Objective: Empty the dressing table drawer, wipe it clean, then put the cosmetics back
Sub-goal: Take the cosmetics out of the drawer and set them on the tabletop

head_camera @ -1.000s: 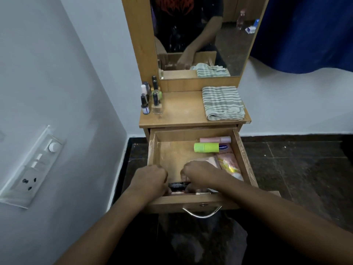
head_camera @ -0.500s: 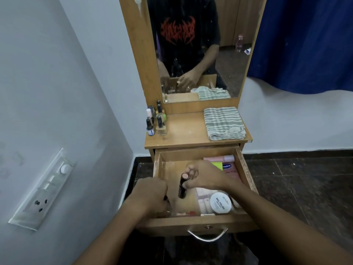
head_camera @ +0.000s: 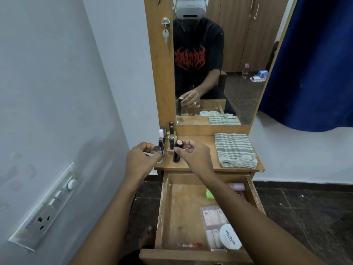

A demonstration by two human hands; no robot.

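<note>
Light-wood drawer stands open below both my wrists, holding a white round jar, a clear pack of pale sachets, a lime-green tube, a pink tube and a thin red-tipped stick by its front wall. My right hand pinches a black lipstick tube with a pink end, upright above the wooden tabletop. My left hand, just beside it, pinches a small dark round-topped piece. Small nail polish bottles stand just beyond my left fingertips. A green-striped folded cloth lies right of my right hand.
</note>
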